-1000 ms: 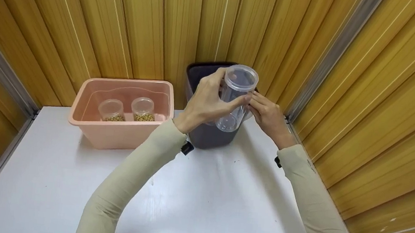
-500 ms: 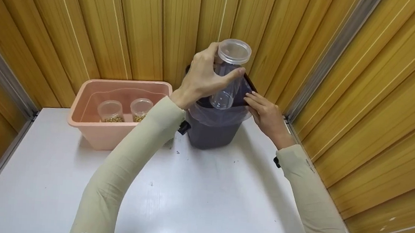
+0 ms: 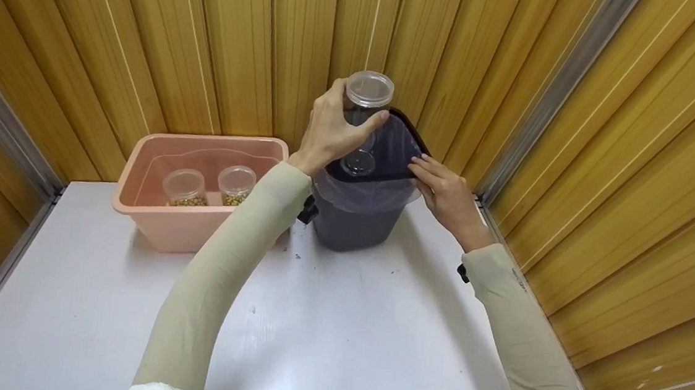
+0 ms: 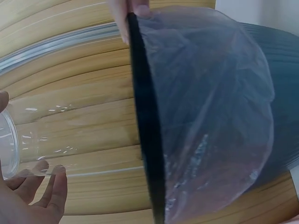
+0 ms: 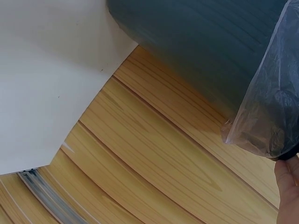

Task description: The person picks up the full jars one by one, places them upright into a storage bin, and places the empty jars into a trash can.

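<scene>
A clear cylindrical jar [image 3: 369, 91] with a clear lid on top stands nearly upright in my left hand [image 3: 331, 125], thumb on one side and fingers on the other. Its base overlaps the mouth of a dark trash can [image 3: 354, 229] in the head view. No contents show through the jar wall [image 4: 79, 123] in the left wrist view. My right hand [image 3: 447, 193] holds the can's right rim, where a translucent plastic liner [image 3: 363, 197] folds over the outside. Thumb and fingers pinch that rim in the left wrist view.
Left of the can sits a pink plastic tub [image 3: 180, 231]. Inside are two clear lidded jars, a left one [image 3: 184, 183] and a right one [image 3: 237, 180], each with yellowish beans at the bottom. Wood-patterned walls [image 3: 240, 56] close in the white table [image 3: 337, 330].
My left hand has lifted the jar from in front of the can, then carried it left over the mouth. My right hand has stayed at the rim.
</scene>
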